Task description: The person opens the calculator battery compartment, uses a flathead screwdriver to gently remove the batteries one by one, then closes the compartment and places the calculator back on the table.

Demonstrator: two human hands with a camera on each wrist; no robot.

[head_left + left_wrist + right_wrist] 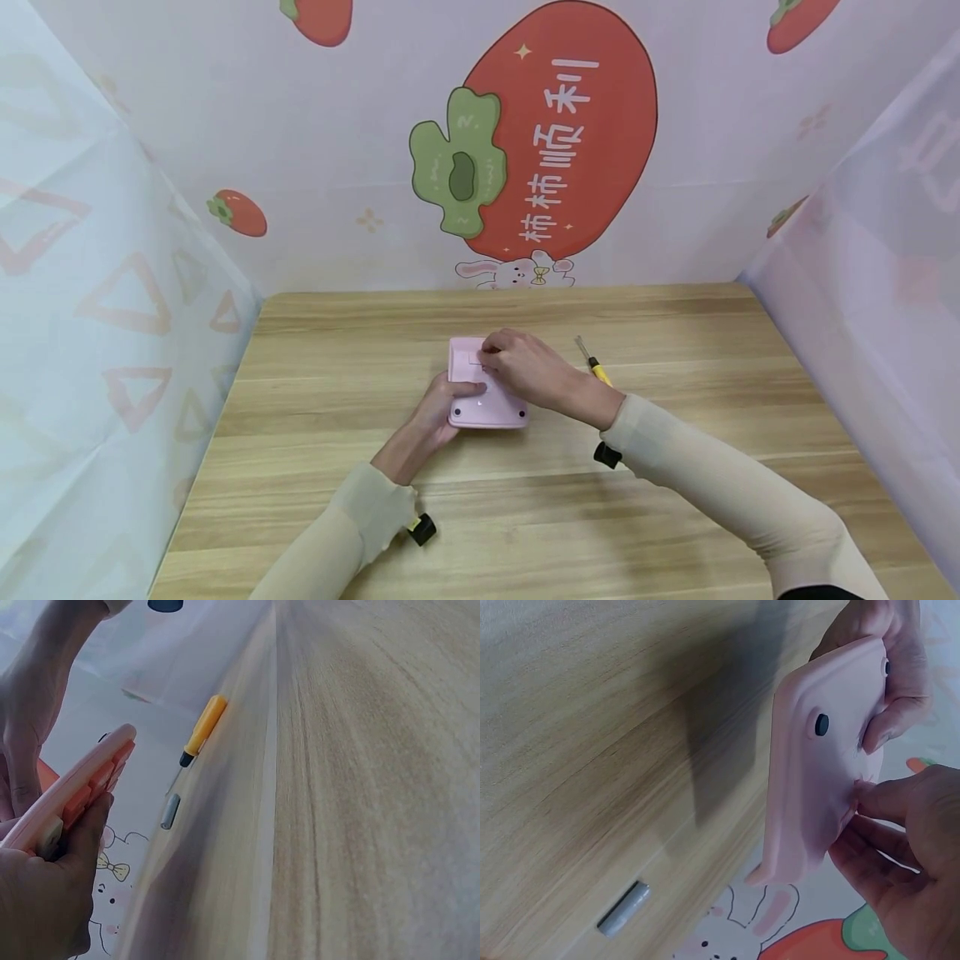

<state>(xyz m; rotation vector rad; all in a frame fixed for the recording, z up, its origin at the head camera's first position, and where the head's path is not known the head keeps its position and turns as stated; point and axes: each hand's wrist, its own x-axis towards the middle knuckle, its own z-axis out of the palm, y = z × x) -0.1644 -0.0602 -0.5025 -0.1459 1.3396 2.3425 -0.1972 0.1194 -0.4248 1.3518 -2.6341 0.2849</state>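
Observation:
A pink calculator (491, 408) is held tilted above the table, its back with black rubber feet facing up. Its orange keys (99, 777) face down in the left wrist view. My left hand (437, 408) grips its left side, thumb over the back and fingers underneath. With curled fingers my right hand (528, 367) pinches at the battery cover (475, 358) on the back. The fingertips hide most of that cover. A small grey cylinder, seemingly a battery (624, 909), lies on the table; the right wrist view shows it apart from both hands.
To the right of the calculator, a yellow screwdriver (597, 369) with a black collar lies on the wooden table (337, 350). Printed cloth walls (360, 150) stand behind the table and along both sides.

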